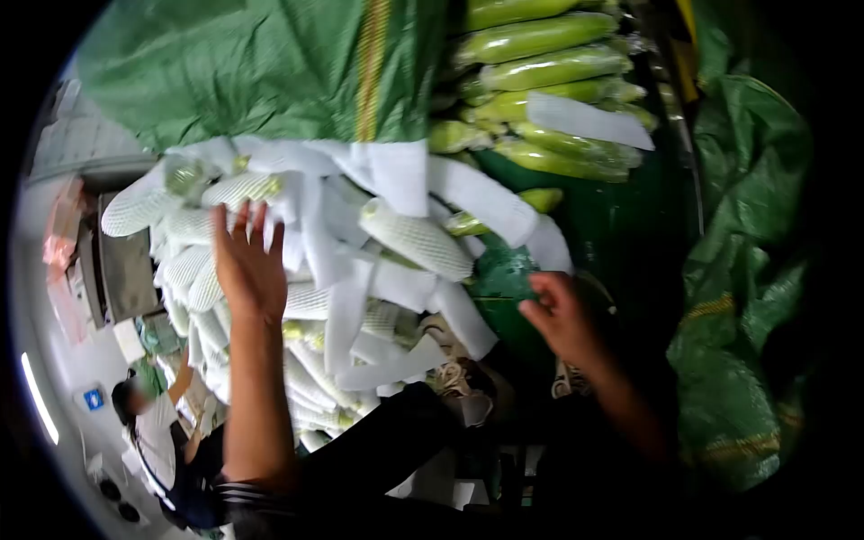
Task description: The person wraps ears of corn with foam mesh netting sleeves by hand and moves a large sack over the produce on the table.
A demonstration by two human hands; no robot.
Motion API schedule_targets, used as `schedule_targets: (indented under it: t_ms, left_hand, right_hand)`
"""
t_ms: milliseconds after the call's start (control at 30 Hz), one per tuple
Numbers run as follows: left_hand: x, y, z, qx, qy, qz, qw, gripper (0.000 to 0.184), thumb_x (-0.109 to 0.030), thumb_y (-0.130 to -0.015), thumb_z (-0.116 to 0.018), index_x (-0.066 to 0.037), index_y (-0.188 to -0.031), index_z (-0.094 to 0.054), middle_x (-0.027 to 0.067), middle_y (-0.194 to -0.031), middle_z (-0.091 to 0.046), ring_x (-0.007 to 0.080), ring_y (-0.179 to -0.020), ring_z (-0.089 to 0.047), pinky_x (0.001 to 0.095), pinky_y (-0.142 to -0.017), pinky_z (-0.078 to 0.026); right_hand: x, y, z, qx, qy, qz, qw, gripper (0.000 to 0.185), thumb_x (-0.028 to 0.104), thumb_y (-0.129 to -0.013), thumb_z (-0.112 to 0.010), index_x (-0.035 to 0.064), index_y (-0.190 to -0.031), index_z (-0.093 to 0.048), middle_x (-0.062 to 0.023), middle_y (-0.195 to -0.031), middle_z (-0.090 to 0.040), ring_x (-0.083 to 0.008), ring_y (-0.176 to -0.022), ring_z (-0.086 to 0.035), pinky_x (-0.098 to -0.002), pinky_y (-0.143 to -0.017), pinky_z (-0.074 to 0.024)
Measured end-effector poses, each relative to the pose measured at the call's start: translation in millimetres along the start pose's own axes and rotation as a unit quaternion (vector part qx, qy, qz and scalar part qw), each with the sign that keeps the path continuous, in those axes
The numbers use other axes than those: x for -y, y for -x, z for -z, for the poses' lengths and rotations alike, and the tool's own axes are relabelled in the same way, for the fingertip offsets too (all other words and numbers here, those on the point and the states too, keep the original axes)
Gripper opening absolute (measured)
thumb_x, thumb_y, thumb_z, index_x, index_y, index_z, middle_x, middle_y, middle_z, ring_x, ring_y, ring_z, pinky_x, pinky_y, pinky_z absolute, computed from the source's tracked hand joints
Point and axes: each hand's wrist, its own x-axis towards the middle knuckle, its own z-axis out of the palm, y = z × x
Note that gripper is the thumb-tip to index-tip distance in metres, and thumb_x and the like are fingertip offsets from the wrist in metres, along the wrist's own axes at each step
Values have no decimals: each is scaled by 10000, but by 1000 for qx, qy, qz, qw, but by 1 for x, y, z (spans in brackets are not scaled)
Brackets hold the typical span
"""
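Observation:
My left hand (pixel 250 265) reaches up over a pile of long vegetables in white foam-net sleeves (pixel 418 241), palm and fingers stretched out, with nothing visible in it. My right hand (pixel 565 317) hangs to the right of the pile, above a dark green surface (pixel 621 234). Its thumb and bent forefinger stand apart, and I see nothing between them. Loose flat white foam sleeves (pixel 486 200) lie across the pile. Behind them are several long green vegetables wrapped in clear film (pixel 549 67), stacked in a row, with a white sleeve (pixel 589 121) on top.
A green woven sack (pixel 261 72) covers the far side of the pile. Another green sack (pixel 733 351) hangs at the right. My shoes (pixel 459 373) show below the pile. A person in a white top (pixel 157 432) works at the far left, near boxes.

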Motion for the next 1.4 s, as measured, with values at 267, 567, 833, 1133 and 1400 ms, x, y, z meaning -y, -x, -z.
schedule_targets:
  t_ms: [267, 567, 833, 1133, 1400]
  left_hand:
    - [96, 126, 28, 443, -377, 181, 793, 328, -144, -898, -737, -74, -1207, -654, 37, -1062, -657, 136, -918, -639, 277, -815, -508]
    - [169, 113, -81, 435, -516, -470, 568, 806, -114, -723, -731, -254, -1469, -459, 170, -1387, -534, 298, -1316, -497, 581, -1141, -301]
    - [210, 103, -18, 689, -532, -137, 473, 344, -335, -899, -666, -135, -1175, -617, 121, -931, -701, 344, -848, -689, 460, -751, -540]
    - [172, 126, -76, 431, -227, 20, 873, 651, -151, -794, -821, -39, -1363, -526, 170, -1277, -537, 313, -1147, -564, 381, -961, -478]
    - [190, 126, -62, 407, -19, 133, 904, 271, -22, -833, -767, -12, -1055, -610, 93, -1125, -546, 202, -1034, -535, 307, -921, -432]
  right_hand:
    - [-23, -73, -16, -132, 360, 166, 908, 847, 77, -721, -805, 187, -1476, -438, -141, -1468, -415, -389, -1273, -456, -528, -980, -421]
    - [-7, -21, 44, 133, -65, -41, 988, 640, -76, -790, -560, 65, -1408, -474, -140, -1178, -643, -275, -1153, -606, -358, -901, -500]
    - [19, -12, 118, 234, 197, -250, 919, 409, 18, -870, -507, 136, -1261, -506, -175, -995, -663, -325, -854, -668, -414, -746, -515]
    - [24, -19, 56, 147, -151, -86, 974, 734, 0, -895, -656, 57, -1529, -290, -129, -1426, -450, -205, -1333, -448, -349, -1091, -387]
    - [40, -15, 24, 148, -648, -240, 707, 665, 412, -1028, -516, 129, -1571, -255, -70, -1245, -559, -181, -1093, -572, -363, -974, -462]
